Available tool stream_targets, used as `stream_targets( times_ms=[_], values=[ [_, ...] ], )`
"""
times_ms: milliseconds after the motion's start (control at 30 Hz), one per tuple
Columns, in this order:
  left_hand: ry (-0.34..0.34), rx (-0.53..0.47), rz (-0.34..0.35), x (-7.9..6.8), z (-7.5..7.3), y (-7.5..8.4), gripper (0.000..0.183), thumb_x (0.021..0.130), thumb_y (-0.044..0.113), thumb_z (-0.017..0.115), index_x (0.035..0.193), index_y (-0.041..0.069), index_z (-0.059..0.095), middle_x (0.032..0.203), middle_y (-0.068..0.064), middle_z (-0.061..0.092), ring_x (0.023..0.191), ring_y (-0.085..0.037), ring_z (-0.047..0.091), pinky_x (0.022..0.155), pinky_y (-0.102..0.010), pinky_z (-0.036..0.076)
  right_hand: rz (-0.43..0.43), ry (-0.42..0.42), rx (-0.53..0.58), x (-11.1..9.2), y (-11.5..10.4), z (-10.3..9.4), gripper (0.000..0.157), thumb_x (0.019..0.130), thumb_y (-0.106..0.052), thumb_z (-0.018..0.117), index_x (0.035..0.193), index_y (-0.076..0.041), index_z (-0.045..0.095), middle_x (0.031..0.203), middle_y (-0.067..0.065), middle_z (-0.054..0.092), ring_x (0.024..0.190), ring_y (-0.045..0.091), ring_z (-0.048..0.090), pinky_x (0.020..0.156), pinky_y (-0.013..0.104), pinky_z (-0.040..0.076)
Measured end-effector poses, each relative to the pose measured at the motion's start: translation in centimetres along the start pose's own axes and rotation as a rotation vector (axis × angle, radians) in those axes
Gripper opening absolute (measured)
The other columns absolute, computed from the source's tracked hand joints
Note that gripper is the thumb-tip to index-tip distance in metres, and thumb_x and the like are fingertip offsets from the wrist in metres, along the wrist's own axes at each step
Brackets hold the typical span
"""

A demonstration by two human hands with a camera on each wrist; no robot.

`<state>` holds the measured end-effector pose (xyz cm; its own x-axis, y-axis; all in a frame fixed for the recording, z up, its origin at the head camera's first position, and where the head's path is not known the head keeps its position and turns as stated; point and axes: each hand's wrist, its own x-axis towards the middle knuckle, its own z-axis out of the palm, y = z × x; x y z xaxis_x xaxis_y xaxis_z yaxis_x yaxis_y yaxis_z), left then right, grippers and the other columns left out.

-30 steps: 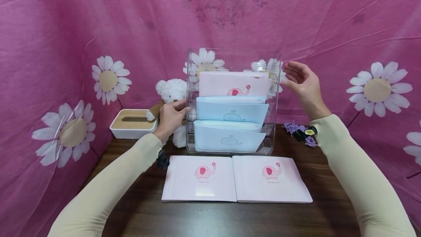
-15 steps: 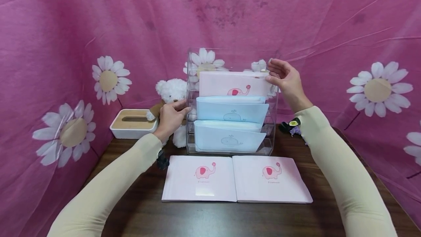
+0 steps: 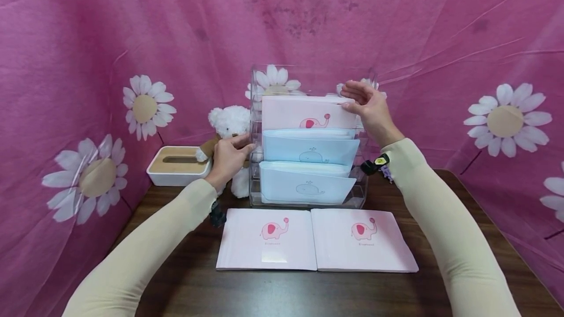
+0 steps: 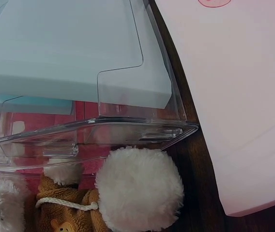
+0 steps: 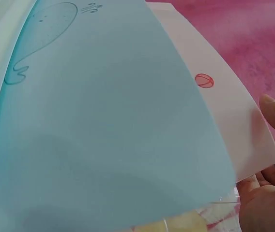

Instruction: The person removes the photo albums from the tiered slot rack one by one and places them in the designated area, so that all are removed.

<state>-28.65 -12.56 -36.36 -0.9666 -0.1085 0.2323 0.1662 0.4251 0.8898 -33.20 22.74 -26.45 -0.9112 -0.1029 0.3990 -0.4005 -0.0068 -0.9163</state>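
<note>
A tiered clear plastic rack [image 3: 315,73] holds booklets with soft covers. My right hand [image 3: 369,112] touches the right edge of an upper pink elephant booklet [image 3: 286,110], thumb to the front and the other fingers mostly behind its corner in the right wrist view. My left hand [image 3: 229,158] rests against the rack's left side; only a sliver of it shows in the left wrist view. Below the pink booklet stand a blue whale booklet [image 3: 286,149] and a paler blue whale booklet [image 3: 282,187]. Two pink elephant booklets lie flat in front, a left one [image 3: 242,238] and a right one [image 3: 387,243].
A white teddy bear [image 3: 230,117] in a brown top sits left of the rack, partly behind my left hand. Beside it stands a white tissue box [image 3: 174,180] with a wooden lid. Something purple [image 3: 387,174] lies at the right, mostly hidden by my right wrist.
My right hand has moved left from beside the rack to the upper pink booklet's edge, and that booklet has shifted slightly left. The left hand has stayed in place.
</note>
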Motion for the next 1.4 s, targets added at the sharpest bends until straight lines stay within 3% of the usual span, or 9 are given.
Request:
stream_targets(
  times_ms=[200,367,500,600,700,1033,1267,1400],
  values=[
    [-0.007,-0.006,-0.01,-0.1,0.1,0.0,0.043,0.092,0.025,0.077,0.134,0.02,0.068,0.129,-0.005,0.072,0.115,-0.016,0.07,0.086,-0.03,0.06,0.044,-0.021,-0.155,0.3,0.4,0.6,0.056,0.091,0.003,0.069,0.144,0.0,0.053,0.147,0.017,0.057,0.133,0.022,0.054,0.094,0.011,0.049],
    [0.001,0.004,0.001,-0.1,0.1,0.0,0.043,0.092,0.025,0.077,0.133,0.019,0.068,0.128,-0.005,0.072,0.114,-0.016,0.07,0.087,-0.032,0.06,0.125,-0.057,-0.223,0.5,0.8,0.7,0.057,0.093,-0.002,0.069,0.147,-0.005,0.052,0.15,0.014,0.054,0.115,0.01,0.063,0.087,0.011,0.052],
    [0.006,0.002,0.01,-0.1,0.1,0.0,0.042,0.092,0.025,0.077,0.133,0.019,0.069,0.129,-0.006,0.072,0.114,-0.016,0.07,0.087,-0.033,0.06,0.194,-0.077,-0.188,0.6,1.1,0.7,0.058,0.092,-0.005,0.071,0.147,-0.007,0.053,0.133,0.007,0.064,0.096,0.005,0.068,0.081,0.018,0.057],
    [0.004,0.004,0.011,-0.1,0.1,0.0,0.043,0.092,0.025,0.077,0.133,0.019,0.069,0.13,-0.005,0.072,0.115,-0.016,0.07,0.087,-0.033,0.06,0.226,-0.078,-0.136,0.6,1.4,0.7,0.058,0.092,-0.004,0.072,0.146,-0.006,0.054,0.113,-0.002,0.069,0.091,0.007,0.071,0.077,0.022,0.06],
    [0.001,0.006,0.009,-0.1,0.1,0.1,0.043,0.092,0.026,0.077,0.133,0.019,0.069,0.13,-0.005,0.072,0.114,-0.016,0.07,0.087,-0.033,0.06,0.235,-0.074,-0.121,0.7,1.6,0.7,0.057,0.092,-0.005,0.072,0.145,-0.004,0.054,0.108,-0.006,0.07,0.09,0.008,0.071,0.075,0.023,0.061],
    [-0.005,0.014,-0.001,0.0,0.1,0.0,0.043,0.092,0.027,0.076,0.134,0.02,0.068,0.132,-0.005,0.071,0.117,-0.017,0.069,0.089,-0.035,0.06,0.241,-0.011,-0.148,0.8,1.7,1.1,0.04,0.091,-0.015,0.076,0.129,-0.01,0.066,0.11,-0.004,0.066,0.089,0.01,0.069,0.076,0.023,0.06],
    [-0.008,0.0,-0.017,-0.2,0.0,0.2,0.043,0.093,0.026,0.076,0.134,0.019,0.068,0.13,-0.005,0.072,0.115,-0.017,0.07,0.089,-0.035,0.06,0.234,0.046,-0.286,1.1,2.1,1.3,0.04,0.092,-0.02,0.077,0.129,-0.012,0.067,0.113,-0.007,0.065,0.096,0.007,0.064,0.083,0.019,0.054],
    [-0.008,-0.002,-0.019,-0.2,0.0,0.2,0.042,0.093,0.025,0.076,0.133,0.02,0.069,0.126,-0.006,0.074,0.109,-0.018,0.072,0.083,-0.03,0.06,0.24,0.056,-0.32,1.3,2.1,1.3,0.042,0.091,-0.019,0.077,0.131,-0.012,0.066,0.119,-0.002,0.065,0.101,0.011,0.062,0.09,0.024,0.052]
  ],
)
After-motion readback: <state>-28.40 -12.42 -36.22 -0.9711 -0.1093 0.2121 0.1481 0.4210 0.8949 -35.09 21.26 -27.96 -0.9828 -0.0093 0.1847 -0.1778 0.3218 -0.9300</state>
